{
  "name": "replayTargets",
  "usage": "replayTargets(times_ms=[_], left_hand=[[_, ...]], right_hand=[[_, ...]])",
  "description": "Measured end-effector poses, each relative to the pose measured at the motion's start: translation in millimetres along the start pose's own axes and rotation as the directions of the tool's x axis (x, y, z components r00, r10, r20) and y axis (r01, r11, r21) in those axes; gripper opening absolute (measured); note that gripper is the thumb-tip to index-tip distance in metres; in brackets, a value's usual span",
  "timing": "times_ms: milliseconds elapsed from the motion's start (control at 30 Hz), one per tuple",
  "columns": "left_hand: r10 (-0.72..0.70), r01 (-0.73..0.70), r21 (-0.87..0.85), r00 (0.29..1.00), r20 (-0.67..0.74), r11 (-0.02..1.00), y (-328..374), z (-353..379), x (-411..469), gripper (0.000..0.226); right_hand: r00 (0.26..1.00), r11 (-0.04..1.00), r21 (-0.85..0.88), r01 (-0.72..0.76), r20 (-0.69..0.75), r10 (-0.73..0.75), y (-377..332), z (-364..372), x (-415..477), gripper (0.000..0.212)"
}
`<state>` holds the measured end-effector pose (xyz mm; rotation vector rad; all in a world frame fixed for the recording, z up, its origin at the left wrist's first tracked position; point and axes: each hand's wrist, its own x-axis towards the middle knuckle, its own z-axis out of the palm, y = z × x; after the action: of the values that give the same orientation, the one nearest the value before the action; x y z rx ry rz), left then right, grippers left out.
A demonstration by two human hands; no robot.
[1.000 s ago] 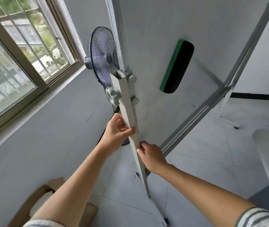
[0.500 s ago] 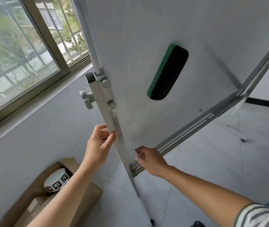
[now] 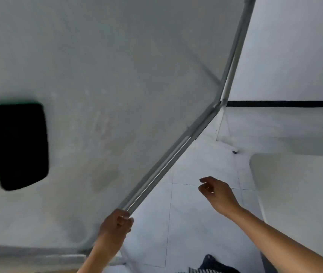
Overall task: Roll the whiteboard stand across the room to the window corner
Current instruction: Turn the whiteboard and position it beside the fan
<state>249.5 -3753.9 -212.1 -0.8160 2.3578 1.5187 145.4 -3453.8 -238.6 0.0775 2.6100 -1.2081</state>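
The whiteboard (image 3: 117, 79) fills most of the view, very close and tilted. A black eraser with a green edge (image 3: 17, 144) sticks to its face at the left. The board's metal bottom rail (image 3: 168, 160) runs diagonally up to the right. My left hand (image 3: 116, 225) is closed around the lower end of this rail. My right hand (image 3: 218, 194) hovers apart from the board over the floor, fingers loosely spread and holding nothing. The stand's far leg and caster (image 3: 234, 152) show past the board's right edge.
A white table (image 3: 298, 194) stands at the right, close to my right arm. Pale floor tiles (image 3: 188, 223) lie below. The far wall carries a black baseboard strip (image 3: 284, 103). The window and fan are out of view.
The view swung right, so the window, fan and box left the picture. My left hand shifted from the upright post to the bottom rail. My right hand let go and moved right.
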Motion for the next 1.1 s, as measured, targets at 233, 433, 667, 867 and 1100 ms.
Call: replayTargets(times_ms=[233, 433, 667, 867, 1100], left_hand=[[0.176, -0.183, 0.038, 0.972, 0.157, 0.982, 137.5, 120.6, 71.0, 0.009], [0.256, -0.273, 0.041, 0.938, 0.234, 0.961, 212.7, 170.7, 115.7, 0.009], [0.25, -0.261, 0.031, 0.948, 0.196, 0.965, 253.8, 199.0, 199.4, 0.008], [0.226, -0.228, -0.006, 0.961, 0.159, 0.974, 315.4, 226.7, 254.2, 0.022], [0.256, -0.267, 0.032, 0.947, 0.195, 0.963, 376.8, 269.8, 308.2, 0.007]], right_hand=[[0.974, 0.989, 0.061, -0.137, -0.173, 0.145, 79.3, -118.1, 28.1, 0.026], [0.944, 0.973, 0.105, -0.204, -0.241, 0.224, 109.3, -163.1, 78.1, 0.026], [0.951, 0.977, 0.104, -0.185, -0.232, 0.205, 105.7, -185.0, 214.6, 0.024], [0.962, 0.98, 0.138, -0.142, -0.214, 0.17, 77.6, -217.3, 336.0, 0.025], [0.973, 0.983, 0.143, -0.117, -0.183, 0.142, 77.0, -259.5, 436.5, 0.026]])
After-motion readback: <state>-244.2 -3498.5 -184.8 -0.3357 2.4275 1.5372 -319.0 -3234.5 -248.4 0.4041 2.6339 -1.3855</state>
